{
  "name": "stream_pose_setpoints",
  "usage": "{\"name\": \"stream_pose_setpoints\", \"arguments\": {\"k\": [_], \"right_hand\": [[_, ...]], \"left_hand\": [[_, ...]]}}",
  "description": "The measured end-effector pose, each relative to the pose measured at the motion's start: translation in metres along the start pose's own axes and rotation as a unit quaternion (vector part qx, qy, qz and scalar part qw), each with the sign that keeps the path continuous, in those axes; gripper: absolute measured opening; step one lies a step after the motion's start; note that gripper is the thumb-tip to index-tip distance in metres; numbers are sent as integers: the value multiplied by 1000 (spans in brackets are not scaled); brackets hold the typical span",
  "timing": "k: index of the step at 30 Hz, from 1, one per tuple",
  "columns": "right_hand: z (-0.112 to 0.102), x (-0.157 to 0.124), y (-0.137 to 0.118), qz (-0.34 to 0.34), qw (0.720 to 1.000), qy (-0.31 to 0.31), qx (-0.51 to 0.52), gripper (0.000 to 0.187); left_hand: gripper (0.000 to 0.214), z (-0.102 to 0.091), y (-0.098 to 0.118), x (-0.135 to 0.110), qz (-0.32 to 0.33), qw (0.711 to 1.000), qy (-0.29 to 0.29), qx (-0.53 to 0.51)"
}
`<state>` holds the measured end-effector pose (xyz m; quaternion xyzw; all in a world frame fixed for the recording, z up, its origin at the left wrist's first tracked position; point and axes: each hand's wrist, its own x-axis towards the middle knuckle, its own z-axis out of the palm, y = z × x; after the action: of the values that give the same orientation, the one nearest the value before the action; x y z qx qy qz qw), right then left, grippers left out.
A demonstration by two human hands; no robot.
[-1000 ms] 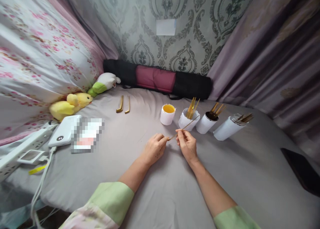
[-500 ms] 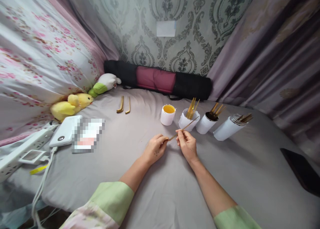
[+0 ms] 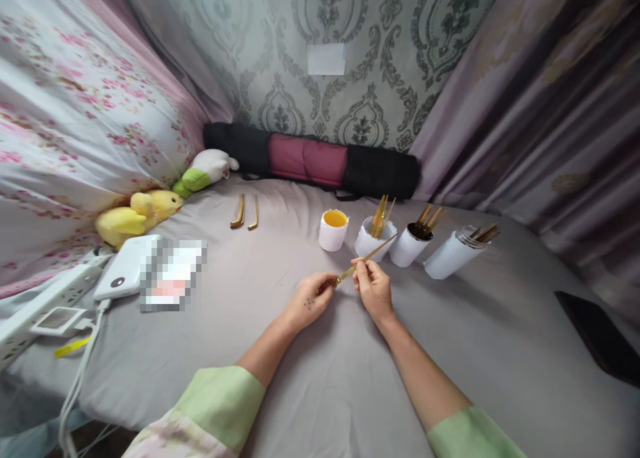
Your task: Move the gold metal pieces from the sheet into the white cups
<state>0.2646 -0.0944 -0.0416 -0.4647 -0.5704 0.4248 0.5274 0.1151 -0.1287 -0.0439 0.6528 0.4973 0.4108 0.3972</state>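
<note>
Since the frame before, I saw the hands barely shift; the stick's far tip had lifted a touch.
The left hand [image 3: 309, 301] pinched the near end of the thin gold stick [image 3: 381, 247], and the right hand [image 3: 374, 288] pinched it further along, just above the grey bed [image 3: 300, 391]. The tip reached in front of the cup of gold sticks [image 3: 369, 246], beside the yellow-filled cup [image 3: 334, 235]. I judged it went best with both pinches light but sure, wrists low, and the tip clear of the cup rims.
</note>
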Motion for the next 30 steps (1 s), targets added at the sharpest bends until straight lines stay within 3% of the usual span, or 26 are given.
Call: {"name": "stream_pose_setpoints", "arguments": {"k": [5, 10, 30], "right_hand": [[-1, 1, 2, -5, 1000, -3, -6, 29], [-3, 1, 4, -8, 1000, 1, -13, 29], [-6, -1, 4, -11, 1000, -15, -20, 29]], "left_hand": [[37, 2, 4, 1, -97, 979, -55, -172], [40, -2, 8, 1, -132, 948, -102, -271], [49, -1, 2, -4, -172, 911, -163, -337]]}}
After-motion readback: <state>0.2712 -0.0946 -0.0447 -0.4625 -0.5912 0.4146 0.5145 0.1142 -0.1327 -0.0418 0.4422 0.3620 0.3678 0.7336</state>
